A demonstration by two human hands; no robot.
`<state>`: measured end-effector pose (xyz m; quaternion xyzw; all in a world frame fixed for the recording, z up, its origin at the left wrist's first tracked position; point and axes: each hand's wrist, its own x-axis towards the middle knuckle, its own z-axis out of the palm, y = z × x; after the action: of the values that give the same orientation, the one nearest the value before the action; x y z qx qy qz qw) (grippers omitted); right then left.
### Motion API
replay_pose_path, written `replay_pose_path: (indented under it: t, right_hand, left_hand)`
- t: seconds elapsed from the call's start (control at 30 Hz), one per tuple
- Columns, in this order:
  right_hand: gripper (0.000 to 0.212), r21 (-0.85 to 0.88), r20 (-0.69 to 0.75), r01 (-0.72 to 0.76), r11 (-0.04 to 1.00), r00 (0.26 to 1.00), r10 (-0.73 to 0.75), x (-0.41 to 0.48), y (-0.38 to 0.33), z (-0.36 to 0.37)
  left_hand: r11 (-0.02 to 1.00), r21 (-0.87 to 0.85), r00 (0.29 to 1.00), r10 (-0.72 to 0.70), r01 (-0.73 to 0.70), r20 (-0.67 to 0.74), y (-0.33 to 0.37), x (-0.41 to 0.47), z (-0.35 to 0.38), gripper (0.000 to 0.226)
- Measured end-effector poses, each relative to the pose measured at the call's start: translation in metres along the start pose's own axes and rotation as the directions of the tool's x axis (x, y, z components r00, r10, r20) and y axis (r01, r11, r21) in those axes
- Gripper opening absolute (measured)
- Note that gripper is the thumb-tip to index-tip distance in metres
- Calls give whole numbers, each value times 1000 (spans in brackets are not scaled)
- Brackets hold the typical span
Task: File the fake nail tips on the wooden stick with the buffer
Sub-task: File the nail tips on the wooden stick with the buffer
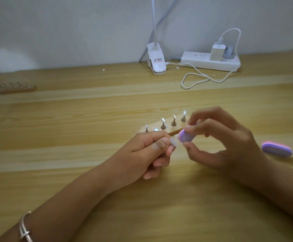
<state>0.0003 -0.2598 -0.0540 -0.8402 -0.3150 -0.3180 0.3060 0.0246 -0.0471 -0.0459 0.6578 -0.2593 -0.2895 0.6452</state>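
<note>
Pale wall is standing behind a long wooden worktop (72,172). Far to the left of the left hand, another stick (16,87) with little stands is lying near the back. A silver bracelet (26,227) is sitting on the left wrist. The left hand (151,151) is curling its fingers and thumb round a fake nail tip (173,142), which is poking out past the thumb. Just behind this hand the wooden stick (159,129) is lying flat, with more tips standing on it. Far behind, a white clip lamp (156,58) and a power strip (210,62) are sitting by the wall. The right hand (226,140) is pinching a purple and pink buffer (186,136) between thumb and fingertips, right beside the tip; I cannot tell if they are touching. Right of this hand, a second buffer (276,148) is lying flat.
</note>
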Motion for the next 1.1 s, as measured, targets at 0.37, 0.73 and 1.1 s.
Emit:
replay_pose_path:
  t: [0.37, 0.73, 1.1]
  right_hand:
    - [16, 14, 9, -9, 1000, 1000, 9, 0, 0, 0]
    - [13, 42, -19, -52, 998, 998, 52, -1, 0, 0]
    - [14, 86, -49, -129, 988, 990, 134, 0, 4, -3]
  left_hand:
    - [1000, 28, 1000, -7, 7, -9, 4, -2, 1, 30]
    - [999, 41, 1000, 27, -27, 3, 0, -1, 4, 26]
    - [987, 117, 994, 113, -113, 3, -3, -3, 0, 23]
